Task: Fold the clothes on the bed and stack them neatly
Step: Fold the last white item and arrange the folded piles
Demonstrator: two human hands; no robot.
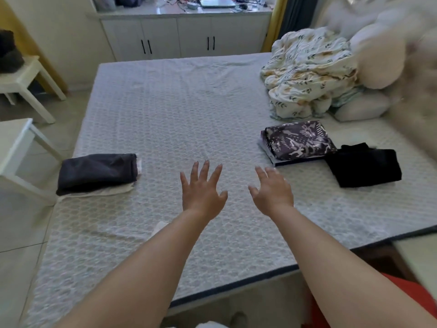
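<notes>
1. The left hand (202, 190) and right hand (272, 189) hover over the bed (165, 110), fingers spread, holding nothing.
2. The patterned pile (299, 140) lies at 2 o'clock from the right hand, which is nearer; the black pile (364, 166) touches it.
3. The grey pile (98, 172) lies at 9 o'clock, its long axis left-right.

On the bed (170, 110), a folded dark grey garment (98, 172) lies at its left edge; folded patterned clothes (299, 142) and a touching black garment (364, 168) lie right.
</notes>
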